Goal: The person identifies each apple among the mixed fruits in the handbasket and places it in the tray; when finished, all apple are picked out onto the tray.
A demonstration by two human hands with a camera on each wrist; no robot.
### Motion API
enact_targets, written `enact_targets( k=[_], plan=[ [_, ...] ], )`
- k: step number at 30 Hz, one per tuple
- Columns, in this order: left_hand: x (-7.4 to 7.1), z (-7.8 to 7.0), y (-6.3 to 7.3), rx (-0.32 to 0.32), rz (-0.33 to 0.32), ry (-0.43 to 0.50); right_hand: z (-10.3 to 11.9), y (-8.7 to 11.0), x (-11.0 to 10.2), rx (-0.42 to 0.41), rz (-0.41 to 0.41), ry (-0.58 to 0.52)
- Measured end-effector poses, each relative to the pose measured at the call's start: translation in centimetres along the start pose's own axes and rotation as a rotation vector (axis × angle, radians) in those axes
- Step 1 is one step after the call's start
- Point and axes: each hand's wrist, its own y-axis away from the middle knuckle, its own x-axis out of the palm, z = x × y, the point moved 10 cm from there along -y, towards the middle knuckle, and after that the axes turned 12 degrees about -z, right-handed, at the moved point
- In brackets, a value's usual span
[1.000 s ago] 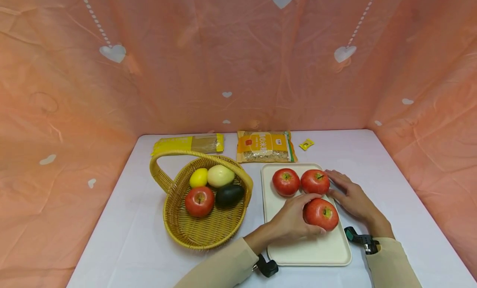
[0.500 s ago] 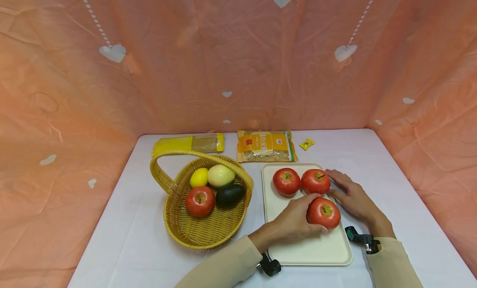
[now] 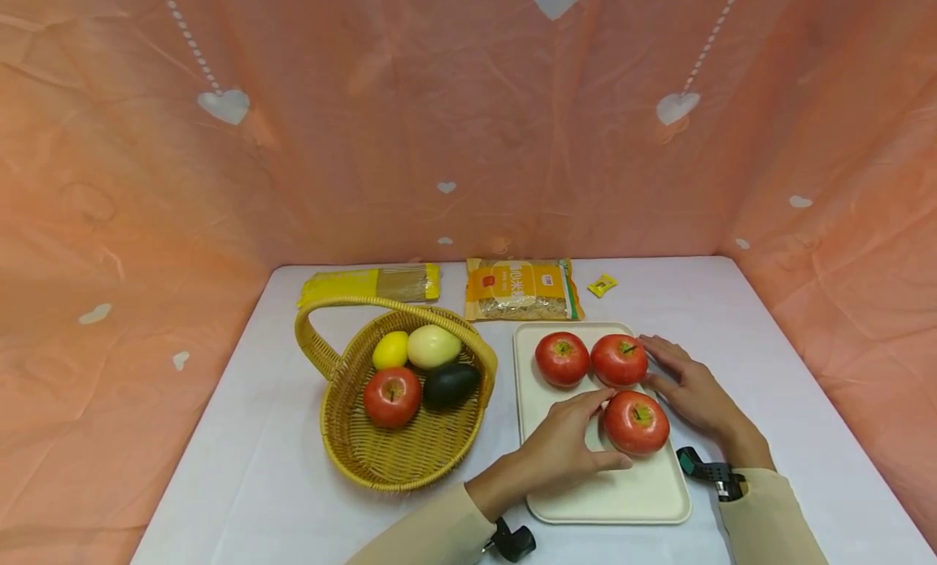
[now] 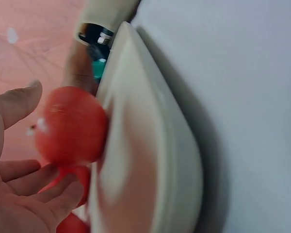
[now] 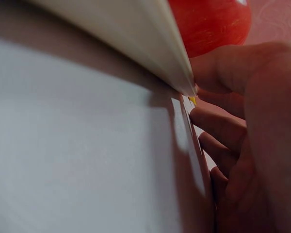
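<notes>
Three red apples sit on a cream tray [image 3: 578, 500]: a near one [image 3: 637, 423], a back left one [image 3: 561, 359] and a back right one [image 3: 619, 359]. My left hand [image 3: 560, 447] is over the tray, just left of the near apple, thumb and fingers spread. The left wrist view shows a gap between its thumb and that apple [image 4: 72, 127]. My right hand [image 3: 691, 390] rests at the tray's right edge beside the back right apple, fingers extended. In the right wrist view its thumb [image 5: 218, 70] lies against the tray's rim [image 5: 182, 73].
Left of the tray stands a wicker basket [image 3: 344, 443] with a raised handle, holding a red apple [image 3: 392, 397], a lemon [image 3: 390, 350], a pale green fruit [image 3: 433, 346] and a dark avocado-like fruit [image 3: 451, 385]. Behind lie a yellow packet [image 3: 369, 284], an orange bag [image 3: 523, 289] and a small wrapped sweet [image 3: 603, 285].
My left hand has let go of the near apple and drawn back a little to the left and toward me. The apple stays on the tray; my right hand has kept its place.
</notes>
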Motion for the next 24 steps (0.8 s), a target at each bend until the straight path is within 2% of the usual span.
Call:
enact_targets(
  k=[2, 4, 11, 13, 17, 21, 24],
  plan=[
    [-0.9, -0.2, 0.6, 0.005, -0.008, 0.013, 0.0, 0.0, 0.0, 0.005, 0.004, 0.003],
    [-1.8, -0.4, 1.3, 0.004, -0.003, 0.067, -0.1, 0.0, 0.0, 0.01, 0.007, 0.003],
    [-6.0, -1.0, 4.1, -0.025, 0.041, 0.429, -0.1, 0.0, 0.0, 0.011, 0.007, -0.013],
    [-7.5, -1.0, 4.9, -0.033, 0.04, 0.496, -0.1, 0.1, 0.0, 0.01, 0.006, -0.016],
    [-10.7, -1.0, 6.3, 0.005, 0.031, 0.547, -0.2, 0.2, 0.0, 0.01, 0.007, -0.013],
    [-14.2, -0.5, 7.5, 0.064, 0.011, 0.529, -0.3, 0.2, 0.1, 0.013, 0.012, -0.014],
    [-17.1, 0.3, 8.3, 0.087, -0.013, 0.513, -0.3, 0.2, 0.1, 0.018, 0.014, -0.017]
  ],
)
